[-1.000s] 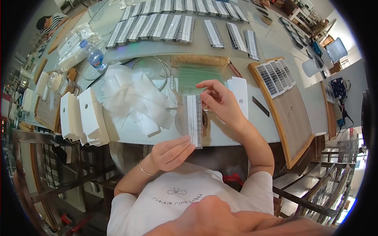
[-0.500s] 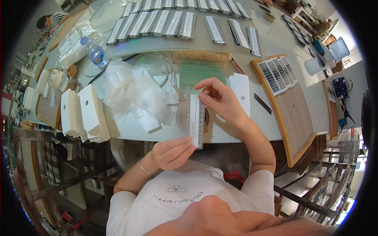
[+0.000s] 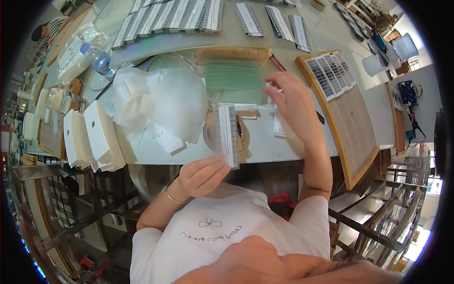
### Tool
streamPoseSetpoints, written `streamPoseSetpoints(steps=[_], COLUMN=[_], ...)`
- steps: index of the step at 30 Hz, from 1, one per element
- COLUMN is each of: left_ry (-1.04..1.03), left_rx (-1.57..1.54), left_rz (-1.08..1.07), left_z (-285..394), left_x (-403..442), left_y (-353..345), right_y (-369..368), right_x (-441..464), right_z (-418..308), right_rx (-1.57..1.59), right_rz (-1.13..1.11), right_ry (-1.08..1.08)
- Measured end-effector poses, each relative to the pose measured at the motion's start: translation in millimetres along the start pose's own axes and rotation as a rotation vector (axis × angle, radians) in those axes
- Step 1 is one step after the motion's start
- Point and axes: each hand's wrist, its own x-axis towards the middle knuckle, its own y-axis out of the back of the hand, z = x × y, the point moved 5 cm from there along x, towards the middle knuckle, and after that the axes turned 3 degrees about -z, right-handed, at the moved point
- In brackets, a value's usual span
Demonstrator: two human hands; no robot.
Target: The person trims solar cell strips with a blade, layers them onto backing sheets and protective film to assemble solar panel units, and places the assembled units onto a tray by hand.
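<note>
We count two hands of the person, one left hand (image 3: 204, 176) and one right hand (image 3: 295, 102), and one bracelet (image 3: 173, 197). In the left hand there is one gridded strip (image 3: 226, 135). Farther away, we find three separate strips (image 3: 280, 22); the overlapping strips (image 3: 176, 16) we cannot count surely. We count also two white stacks (image 3: 105, 135), one small bottle (image 3: 102, 64), one wooden-framed board (image 3: 352, 130), one green stack (image 3: 232, 80) and one fan (image 3: 417, 162).
</note>
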Motion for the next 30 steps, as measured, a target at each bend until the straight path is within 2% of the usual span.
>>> streamPoseSetpoints(steps=[2,3,10,16,18,19,21,25,27,28,30], left_ry=[0.001,-0.003,0.019,0.045,0.034,0.034,0.044,0.046,0.049,0.053,0.056], left_rx=[-0.003,-0.002,0.008,0.03,0.024,0.024,-0.001,0.064,0.08,0.096,0.104], left_rz=[-0.004,-0.006,-0.001,0.01,0.0,0.001,0.081,0.075,0.07,0.066,0.055], left_z=[-0.9,-0.9,-1.0,-0.2,-1.2,-0.7,-0.8,-5.5,-8.8,-10.0,-13.1], left_x=[0.3,0.2,-2.7,-6.9,-5.6,-6.5,-10.4,-11.7,-10.8,-10.1,-4.6], left_y=[1.0,0.9,-3.0,-5.0,-5.7,-4.6,3.1,17.1,26.0,29.9,31.9], right_y=[11.5,10.8,9.3,11.5,14.0,11.8,4.0,11.2,21.5,26.9,58.1], right_x=[-3.8,-4.7,-5.1,-3.7,-6.0,-7.5,-14.2,-23.0,-23.4,-22.1,-26.2], right_z=[14.7,27.6,60.8,74.8,59.5,59.0,49.1,33.3,32.7,25.6,12.2], right_rx=[-0.407,-0.428,-0.33,-0.183,-0.39,-0.39,-0.665,-0.71,-0.434,-0.433,0.071], right_rz=[0.102,0.054,0.101,0.117,0.215,0.214,0.268,0.229,-0.037,-0.04,0.36], right_ry=[0.061,-0.015,0.008,-0.1,0.08,0.081,0.249,0.255,0.106,0.108,0.126])
